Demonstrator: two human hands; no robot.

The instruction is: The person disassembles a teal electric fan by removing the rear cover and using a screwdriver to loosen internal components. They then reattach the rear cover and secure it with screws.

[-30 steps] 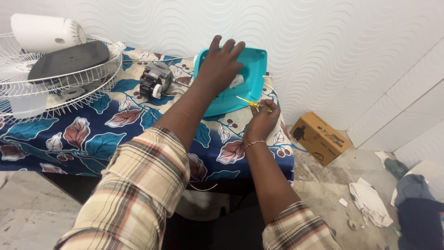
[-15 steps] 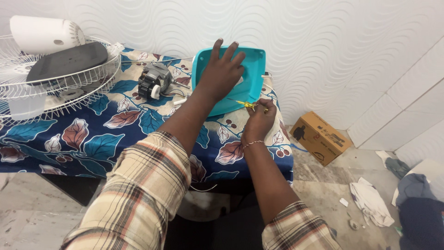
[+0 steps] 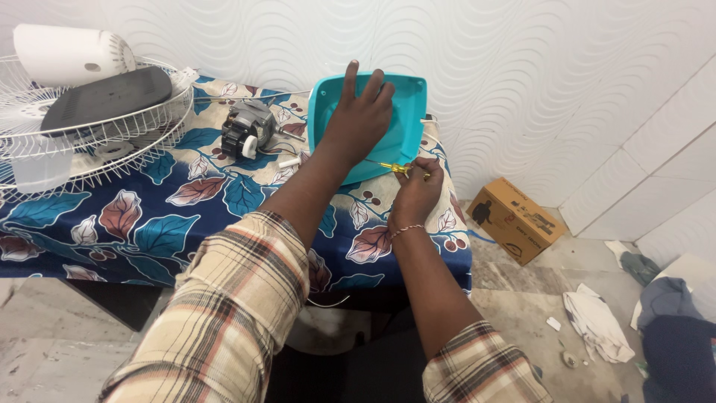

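Your left hand (image 3: pixel 359 119) lies flat on the teal plastic cover (image 3: pixel 403 127), fingers spread, grip open and pressing down. Your right hand (image 3: pixel 416 190), at the cover's near right edge, has its grip pinched on a yellow-handled screwdriver (image 3: pixel 391 166), whose shaft points left under your left wrist. The cover rests on the tabletop's floral cloth (image 3: pixel 171 224). A fan motor (image 3: pixel 250 128) sits just left of the cover; a white wire fan guard (image 3: pixel 67 142) lies farther left.
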